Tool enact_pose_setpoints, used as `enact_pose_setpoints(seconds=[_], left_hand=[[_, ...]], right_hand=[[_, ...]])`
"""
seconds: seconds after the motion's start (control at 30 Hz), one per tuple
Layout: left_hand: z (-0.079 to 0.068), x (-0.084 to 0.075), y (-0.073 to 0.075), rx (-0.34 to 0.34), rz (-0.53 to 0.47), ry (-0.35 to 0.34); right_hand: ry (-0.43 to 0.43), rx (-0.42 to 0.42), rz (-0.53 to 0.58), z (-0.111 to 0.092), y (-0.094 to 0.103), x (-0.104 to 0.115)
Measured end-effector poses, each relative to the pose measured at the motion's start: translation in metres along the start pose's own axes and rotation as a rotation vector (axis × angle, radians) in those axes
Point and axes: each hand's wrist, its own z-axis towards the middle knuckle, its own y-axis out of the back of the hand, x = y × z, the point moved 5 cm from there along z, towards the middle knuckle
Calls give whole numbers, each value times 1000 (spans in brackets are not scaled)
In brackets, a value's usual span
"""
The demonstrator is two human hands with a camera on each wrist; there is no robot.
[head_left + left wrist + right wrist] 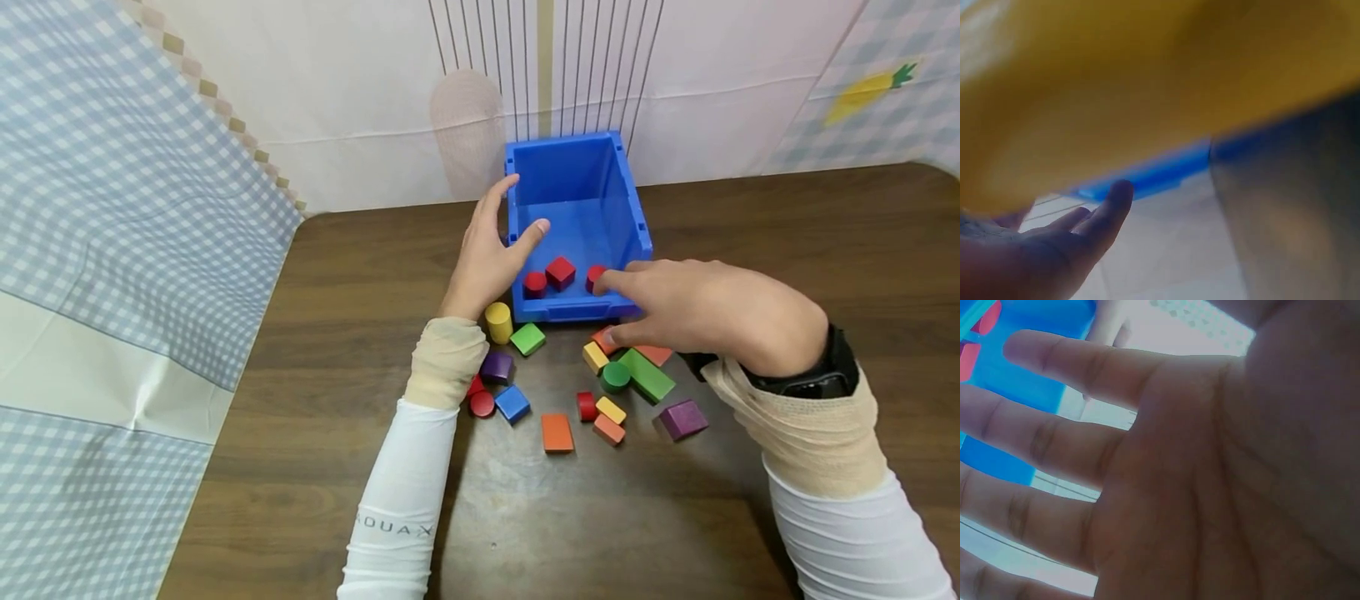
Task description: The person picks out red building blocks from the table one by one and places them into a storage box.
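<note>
Right hand (697,304) and left hand (486,262), fingers spread, apparently empty, flank bin (633,192); red cube (560,272) likely light, stiff: pinch opposite sides.

Small red blocks (560,273) low inside an upright, open-topped blue bin (570,225).

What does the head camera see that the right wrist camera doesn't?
Only the head view shows the brown table, the yellow cylinder, the blue block, the purple blocks and the black strap.

Only the right wrist view shows the right hand from its palm side, very close, with the creases in the skin.

Both show that hand, the blue box, some red blocks and the pale cloth with dark lines.
</note>
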Motion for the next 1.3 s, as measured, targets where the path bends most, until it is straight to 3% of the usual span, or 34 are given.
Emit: enact_pose_setpoints(seconds=[0.2,0.57,1.3], left_hand=[[1,14,-10,60,-241,78],[3,24,-21,109,-408,138],[4,18,-24,109,-407,145]], right_hand=[[17,22,-14,5,-4,6],[-1,31,-23,8,-4,3],[-23,73,-37,12,-8,11]])
